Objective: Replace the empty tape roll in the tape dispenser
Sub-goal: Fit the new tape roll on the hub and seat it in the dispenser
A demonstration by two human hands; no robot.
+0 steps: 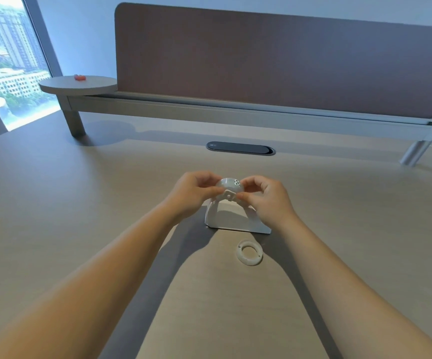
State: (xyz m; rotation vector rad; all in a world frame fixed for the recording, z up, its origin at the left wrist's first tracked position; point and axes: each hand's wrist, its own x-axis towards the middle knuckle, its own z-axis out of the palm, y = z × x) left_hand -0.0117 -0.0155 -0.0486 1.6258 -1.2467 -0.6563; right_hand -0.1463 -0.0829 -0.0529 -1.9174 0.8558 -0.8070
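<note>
A white tape dispenser (233, 221) stands on the desk in the middle of the head view. Above it, both hands hold a clear tape roll (229, 183) with a small white hub piece (229, 196) at its near side. My left hand (195, 190) pinches the roll from the left. From the right, my right hand (266, 196) pinches the roll and the hub piece with its fingertips. An empty white tape core (250, 253) lies flat on the desk just in front of the dispenser, apart from it.
The beige desk (80, 216) stretches all around. A dark oval cable grommet (241, 148) sits behind the hands. A brown partition panel (274, 68) on a grey rail closes the back, with a round side shelf (77, 85) holding a small red object (79, 77) at the left.
</note>
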